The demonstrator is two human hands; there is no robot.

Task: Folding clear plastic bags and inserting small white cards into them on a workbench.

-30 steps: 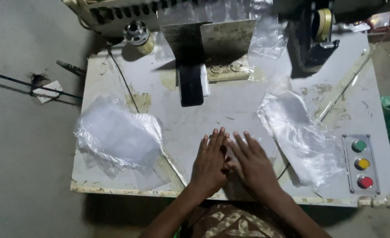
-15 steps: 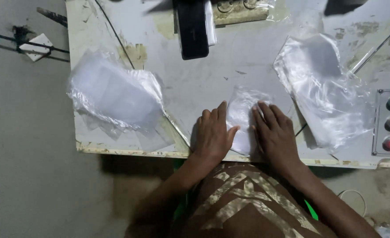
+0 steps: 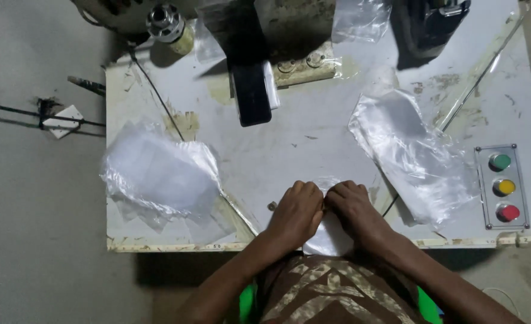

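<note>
Left hand [image 3: 298,210] and right hand [image 3: 352,207] side by side, fingers curled, pressing a clear bag [image 3: 330,235] near the table [image 3: 313,129] edge.

a small packing workshop, judging by the worn white machine table [image 3: 313,138] with a black press head [image 3: 252,90], a panel of green, yellow and red buttons [image 3: 505,186], piles of clear plastic bags [image 3: 157,174], and bare concrete floor [image 3: 37,240].
</note>
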